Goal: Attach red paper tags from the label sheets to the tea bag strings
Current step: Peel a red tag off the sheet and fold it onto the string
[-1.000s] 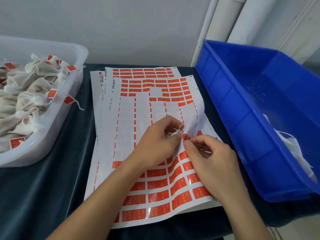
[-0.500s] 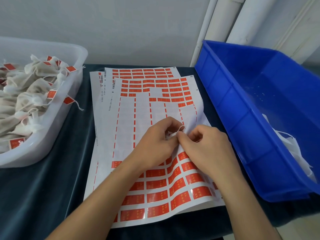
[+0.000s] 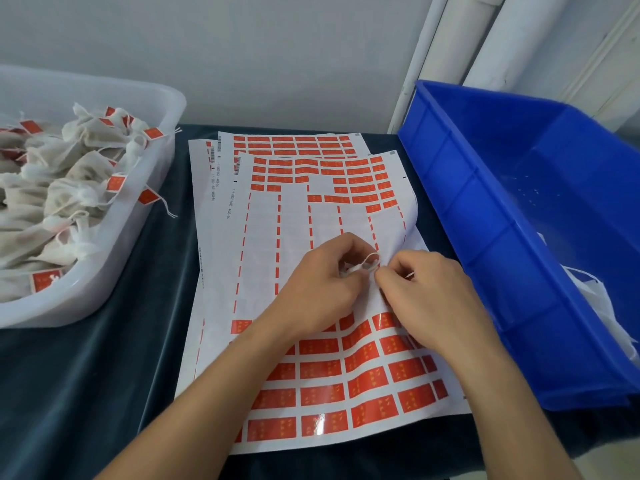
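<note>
A stack of label sheets [image 3: 266, 237] with rows of red tags lies on the dark table; the top sheet's middle is stripped bare. Above it my left hand [image 3: 322, 282] curls around a small white tea bag, mostly hidden in the palm, and its white string loop [image 3: 370, 259] sticks out at the fingertips. My right hand [image 3: 429, 299] meets the left, its thumb and forefinger pinching at the string, where a sliver of red tag [image 3: 377, 268] shows between the fingertips. The two hands touch at the fingertips.
A translucent white tub [image 3: 114, 271] at the left holds several tagged tea bags [image 3: 69, 188]. A deep blue bin [image 3: 485, 258] stands at the right with white bags [image 3: 602, 306] in its near corner. Two more label sheets [image 3: 294, 143] lie under the top one.
My right hand has slid up and left off the red tags to meet my left hand's fingertips. The red tag it carried is now nearly hidden between the fingers at the string.
</note>
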Available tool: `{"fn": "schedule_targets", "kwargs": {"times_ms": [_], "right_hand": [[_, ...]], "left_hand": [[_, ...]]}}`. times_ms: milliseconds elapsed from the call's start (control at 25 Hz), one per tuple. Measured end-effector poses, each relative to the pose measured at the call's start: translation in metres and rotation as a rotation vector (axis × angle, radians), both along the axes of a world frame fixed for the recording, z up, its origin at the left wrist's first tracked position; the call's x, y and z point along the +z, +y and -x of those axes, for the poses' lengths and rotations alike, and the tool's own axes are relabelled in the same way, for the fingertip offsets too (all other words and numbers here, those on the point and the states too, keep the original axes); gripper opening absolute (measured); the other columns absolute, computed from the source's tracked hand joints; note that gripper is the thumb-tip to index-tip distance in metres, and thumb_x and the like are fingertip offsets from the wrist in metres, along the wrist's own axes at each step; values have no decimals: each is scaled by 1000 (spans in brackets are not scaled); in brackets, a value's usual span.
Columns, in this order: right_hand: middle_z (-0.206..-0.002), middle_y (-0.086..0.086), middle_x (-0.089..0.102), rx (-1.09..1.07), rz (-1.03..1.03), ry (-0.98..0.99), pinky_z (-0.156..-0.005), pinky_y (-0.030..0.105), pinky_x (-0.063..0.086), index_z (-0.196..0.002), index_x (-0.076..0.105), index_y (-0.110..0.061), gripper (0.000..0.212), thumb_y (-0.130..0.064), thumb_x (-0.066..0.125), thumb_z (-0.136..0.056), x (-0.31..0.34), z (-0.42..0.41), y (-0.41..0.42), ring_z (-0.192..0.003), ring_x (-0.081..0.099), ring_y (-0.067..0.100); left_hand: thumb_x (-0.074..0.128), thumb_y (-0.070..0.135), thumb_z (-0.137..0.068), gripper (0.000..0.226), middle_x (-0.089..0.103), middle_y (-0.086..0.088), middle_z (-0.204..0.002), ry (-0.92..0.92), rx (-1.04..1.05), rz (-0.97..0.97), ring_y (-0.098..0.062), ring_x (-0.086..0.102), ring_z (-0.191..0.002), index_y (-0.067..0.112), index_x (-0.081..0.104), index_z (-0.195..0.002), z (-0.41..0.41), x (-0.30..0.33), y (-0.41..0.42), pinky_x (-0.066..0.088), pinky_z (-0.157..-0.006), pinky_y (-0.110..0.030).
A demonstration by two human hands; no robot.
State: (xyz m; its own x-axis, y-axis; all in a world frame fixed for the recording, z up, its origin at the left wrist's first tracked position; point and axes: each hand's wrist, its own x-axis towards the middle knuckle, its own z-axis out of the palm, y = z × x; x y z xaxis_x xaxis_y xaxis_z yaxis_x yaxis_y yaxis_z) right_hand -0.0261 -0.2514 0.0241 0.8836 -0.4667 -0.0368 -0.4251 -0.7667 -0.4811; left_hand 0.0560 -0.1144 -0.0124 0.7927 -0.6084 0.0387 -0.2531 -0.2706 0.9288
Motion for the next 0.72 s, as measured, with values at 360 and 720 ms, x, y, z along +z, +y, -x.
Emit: {"fn": "schedule_targets", "kwargs": {"times_ms": [360,720], "right_hand": [[-88,-16,62,130,77,-16,-72,24,56,-85,56,-33,25,-49,50,-103,-4,4,-10,-75,66,6],[-83,-17,66,113,31,-53,-67,22,55,-85,61,-35,29,-58,50,-100,-3,6,-12,-72,67,3]], "left_hand": [[58,21,-104,17,65,23,-105,0,-6,-14,-5,63,-100,36,64,-108,0,1,0,54,-92,-24],[58,23,-104,15,66,21,-106,-2,-5,-12,-7,64,-101,37,63,-107,0,2,0,54,-92,-25]]}}
